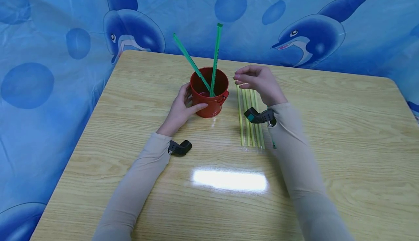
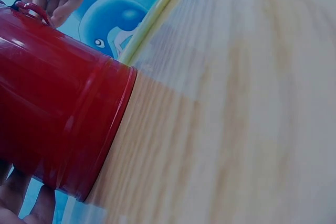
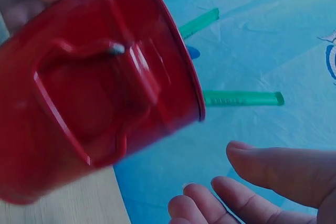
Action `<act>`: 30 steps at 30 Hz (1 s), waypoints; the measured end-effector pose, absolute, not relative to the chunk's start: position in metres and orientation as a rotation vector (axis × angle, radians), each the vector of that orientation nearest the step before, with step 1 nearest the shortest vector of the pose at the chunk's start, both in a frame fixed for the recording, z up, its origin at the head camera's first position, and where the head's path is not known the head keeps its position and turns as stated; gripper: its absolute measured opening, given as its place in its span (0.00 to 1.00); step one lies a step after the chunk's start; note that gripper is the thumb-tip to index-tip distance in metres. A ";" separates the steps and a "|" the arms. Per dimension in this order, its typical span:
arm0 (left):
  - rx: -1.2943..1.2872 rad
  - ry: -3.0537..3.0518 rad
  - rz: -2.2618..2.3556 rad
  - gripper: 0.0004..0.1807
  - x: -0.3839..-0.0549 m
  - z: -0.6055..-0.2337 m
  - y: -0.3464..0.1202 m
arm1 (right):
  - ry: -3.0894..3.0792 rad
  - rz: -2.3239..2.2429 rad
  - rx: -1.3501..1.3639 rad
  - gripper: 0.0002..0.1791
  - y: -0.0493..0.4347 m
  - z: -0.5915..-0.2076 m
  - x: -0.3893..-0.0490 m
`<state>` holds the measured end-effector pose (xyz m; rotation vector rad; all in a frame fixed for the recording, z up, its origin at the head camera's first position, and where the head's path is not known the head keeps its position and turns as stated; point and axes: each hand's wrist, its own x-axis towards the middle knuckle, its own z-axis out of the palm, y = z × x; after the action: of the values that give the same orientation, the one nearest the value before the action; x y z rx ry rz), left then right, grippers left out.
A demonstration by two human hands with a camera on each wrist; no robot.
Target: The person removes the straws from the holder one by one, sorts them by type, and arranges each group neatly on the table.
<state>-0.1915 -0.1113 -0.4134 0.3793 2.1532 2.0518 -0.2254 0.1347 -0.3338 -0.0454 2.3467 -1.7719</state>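
A small red metal bucket [image 1: 209,107] stands upright on the table, with two green straws in printed wrappers, one left-leaning [image 1: 188,56] and one near-vertical straw [image 1: 216,53], jutting above its rim. My left hand [image 1: 181,108] grips its left side, thumb across the front and fingers behind. To the right of the bucket, my right hand [image 1: 260,80] hovers over the far ends of several yellow straws [image 1: 240,119] in clear wrappers. Its fingers are loosely bent, and the right wrist view shows nothing between thumb and fingers [image 3: 252,198]. The bucket's handle [image 3: 58,114] hangs against its right side.
A green tip [image 1: 274,145] pokes out beside my right sleeve, which hides the rest of it. The wooden table [image 1: 353,142] ends at the back against a blue curtain [image 1: 196,0] printed with dolphins. Light glares off the tabletop in front of the bucket.
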 end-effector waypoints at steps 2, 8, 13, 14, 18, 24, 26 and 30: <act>0.377 2.155 2.050 0.41 -0.192 -0.414 -0.111 | 2.331 -1.792 -0.056 0.15 0.129 -0.333 -0.227; 0.375 2.158 2.046 0.41 -0.192 -0.414 -0.111 | 2.317 -1.834 -0.074 0.15 0.116 -0.332 -0.233; 0.372 2.152 2.047 0.41 -0.192 -0.413 -0.111 | 2.305 -1.879 -0.086 0.13 0.106 -0.330 -0.236; 0.372 2.150 2.047 0.41 -0.192 -0.413 -0.111 | 2.301 -1.888 -0.093 0.13 0.104 -0.330 -0.237; 0.375 2.150 2.048 0.40 -0.192 -0.413 -0.112 | 2.269 -1.936 -0.123 0.14 0.096 -0.328 -0.240; 0.385 2.157 2.049 0.41 -0.191 -0.413 -0.112 | 2.261 -2.014 -0.139 0.09 0.086 -0.328 -0.244; 0.387 2.156 2.050 0.41 -0.191 -0.412 -0.112 | 2.272 -2.034 -0.143 0.08 0.082 -0.330 -0.245; 0.386 2.157 2.049 0.41 -0.190 -0.411 -0.111 | 2.322 -2.043 -0.129 0.05 0.078 -0.332 -0.245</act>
<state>-0.1900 -0.1114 -0.4112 0.3859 2.1567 2.0486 -0.2454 0.0782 -0.3317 -0.1293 2.3216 -2.0433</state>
